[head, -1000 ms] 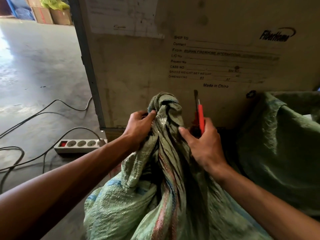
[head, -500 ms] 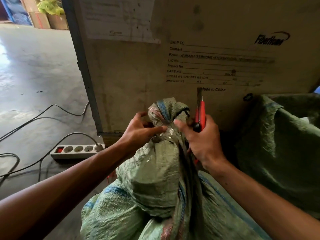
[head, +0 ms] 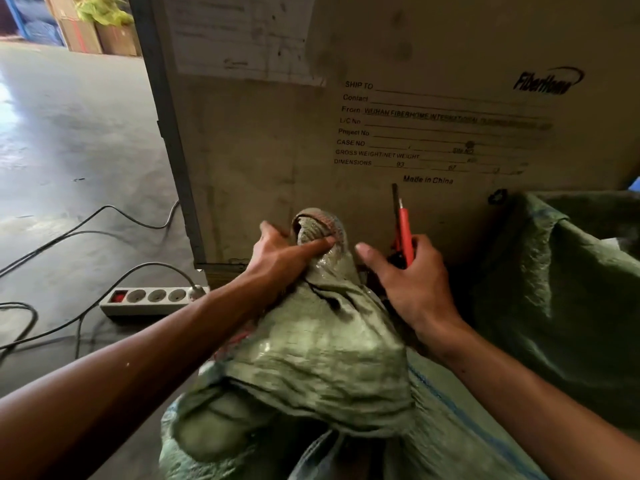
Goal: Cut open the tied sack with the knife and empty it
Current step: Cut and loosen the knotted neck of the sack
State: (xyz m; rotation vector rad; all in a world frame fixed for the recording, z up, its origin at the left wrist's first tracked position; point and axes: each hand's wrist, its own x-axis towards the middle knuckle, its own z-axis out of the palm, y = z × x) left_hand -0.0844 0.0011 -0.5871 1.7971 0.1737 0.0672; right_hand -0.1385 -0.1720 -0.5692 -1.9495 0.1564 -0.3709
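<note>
A green woven sack (head: 322,355) stands in front of me, its neck bunched into a knot (head: 320,225) at the top. My left hand (head: 282,261) grips the neck just under the knot, thumb pressed across the fabric. My right hand (head: 412,285) sits just right of the neck, a small gap between them, and holds a red utility knife (head: 403,233) upright with the blade pointing up. Its thumb reaches toward the sack; the blade is clear of the fabric.
A tall printed cardboard crate (head: 381,133) stands directly behind the sack. A second, darker green sack (head: 568,289) lies open at the right. On the concrete floor at left lie a power strip (head: 152,299) and several black cables (head: 86,230).
My right hand has come off the knot and moved slightly right with the knife. My left hand has shifted its grip on the neck, and the sack's top now slumps lower.
</note>
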